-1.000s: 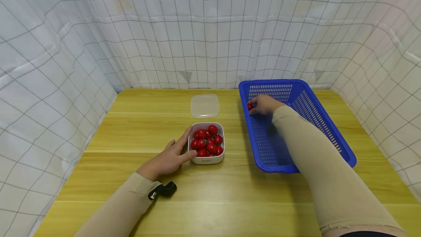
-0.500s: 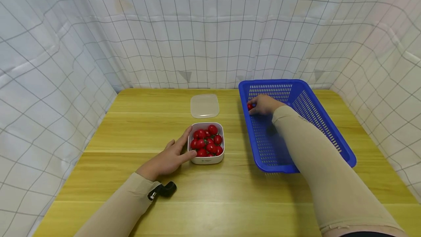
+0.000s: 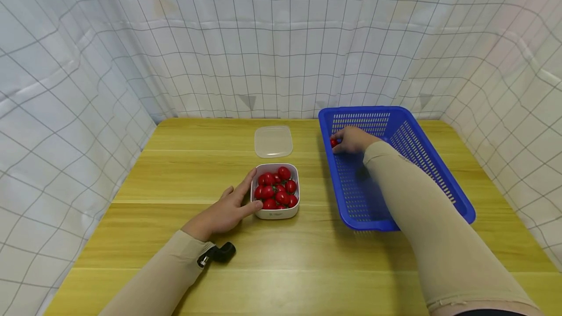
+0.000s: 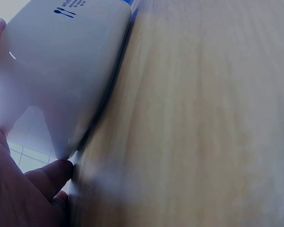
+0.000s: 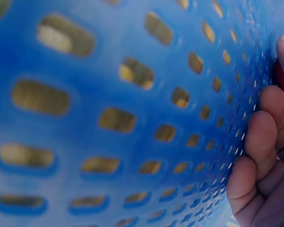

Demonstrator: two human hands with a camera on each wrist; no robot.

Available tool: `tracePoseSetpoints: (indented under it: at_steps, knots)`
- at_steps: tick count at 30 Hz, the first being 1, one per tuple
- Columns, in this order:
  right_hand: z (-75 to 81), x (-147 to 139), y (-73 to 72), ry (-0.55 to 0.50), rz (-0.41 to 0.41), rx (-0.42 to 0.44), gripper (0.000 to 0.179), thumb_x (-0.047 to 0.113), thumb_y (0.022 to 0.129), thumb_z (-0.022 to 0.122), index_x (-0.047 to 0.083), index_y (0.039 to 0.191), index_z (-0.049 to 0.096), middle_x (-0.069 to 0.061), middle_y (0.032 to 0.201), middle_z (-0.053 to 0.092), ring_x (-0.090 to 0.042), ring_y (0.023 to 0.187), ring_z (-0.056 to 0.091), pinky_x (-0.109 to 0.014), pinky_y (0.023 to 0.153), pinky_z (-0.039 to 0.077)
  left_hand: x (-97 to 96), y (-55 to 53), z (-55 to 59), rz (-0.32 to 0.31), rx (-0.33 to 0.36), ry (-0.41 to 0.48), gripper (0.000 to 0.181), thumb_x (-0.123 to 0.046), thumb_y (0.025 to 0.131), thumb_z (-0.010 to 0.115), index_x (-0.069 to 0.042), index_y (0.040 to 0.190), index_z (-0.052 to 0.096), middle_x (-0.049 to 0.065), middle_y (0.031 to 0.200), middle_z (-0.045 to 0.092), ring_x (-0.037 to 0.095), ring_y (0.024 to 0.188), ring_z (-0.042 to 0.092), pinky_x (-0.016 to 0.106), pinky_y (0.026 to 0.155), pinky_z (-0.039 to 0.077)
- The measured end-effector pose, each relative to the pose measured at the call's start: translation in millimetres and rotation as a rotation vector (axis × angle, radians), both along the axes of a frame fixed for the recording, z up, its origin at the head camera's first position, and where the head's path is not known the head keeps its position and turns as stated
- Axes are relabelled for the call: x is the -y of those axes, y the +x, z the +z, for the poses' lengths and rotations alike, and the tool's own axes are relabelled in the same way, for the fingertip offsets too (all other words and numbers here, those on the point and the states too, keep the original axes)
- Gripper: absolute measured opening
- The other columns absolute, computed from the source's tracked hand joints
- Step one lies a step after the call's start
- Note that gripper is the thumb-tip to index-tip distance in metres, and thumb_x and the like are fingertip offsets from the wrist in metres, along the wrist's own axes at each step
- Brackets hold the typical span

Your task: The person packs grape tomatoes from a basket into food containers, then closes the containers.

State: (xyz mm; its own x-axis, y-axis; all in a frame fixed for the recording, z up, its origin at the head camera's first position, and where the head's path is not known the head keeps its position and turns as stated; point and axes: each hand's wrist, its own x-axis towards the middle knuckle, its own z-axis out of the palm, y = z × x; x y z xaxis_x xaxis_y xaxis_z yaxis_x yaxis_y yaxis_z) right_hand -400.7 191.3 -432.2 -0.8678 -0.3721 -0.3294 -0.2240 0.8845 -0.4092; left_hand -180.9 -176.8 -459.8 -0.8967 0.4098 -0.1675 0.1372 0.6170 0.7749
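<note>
A white square container (image 3: 276, 214) stands mid-table, filled with several red cherry tomatoes (image 3: 282, 197). Against its left side rests my left hand (image 3: 224, 213), thumb at the near corner and fingers extended along the wall. The left wrist view shows the container's printed side (image 4: 71, 56) close up, with fingertips touching its lower edge. My right hand (image 3: 353, 139) reaches into the blue basket (image 3: 338, 194) at its left wall and pinches a red cherry tomato (image 3: 333, 143) between thumb and fingers. Part of that tomato (image 5: 283, 79) peeks out behind the thumb in the right wrist view.
A translucent lid (image 3: 273, 141) lies flat behind the container. The basket's raised rim (image 3: 439, 169) surrounds my right hand. Under everything is a wooden table (image 3: 175, 169), bounded by white gridded curtains (image 3: 281, 62) at the back and both sides.
</note>
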Motion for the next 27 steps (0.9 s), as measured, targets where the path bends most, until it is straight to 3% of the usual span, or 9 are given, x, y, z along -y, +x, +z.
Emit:
tracePoseSetpoints:
  at_steps: [27]
  knots:
    - [-1.3,-2.2,1.0,-0.028,0.034,-0.015,0.045,0.019,0.097,0.077,0.005,0.139,0.069,-0.011,0.114,0.073,-0.026,0.1,0.061,-0.044,0.099,0.052,0.1,1.0,-0.7,-0.003,-0.009,0.009,0.091,-0.052,0.107,0.055,-0.029,0.171,-0.005,0.009,0.179,0.007,0.04,0.163,0.016,0.065,0.128,-0.012]
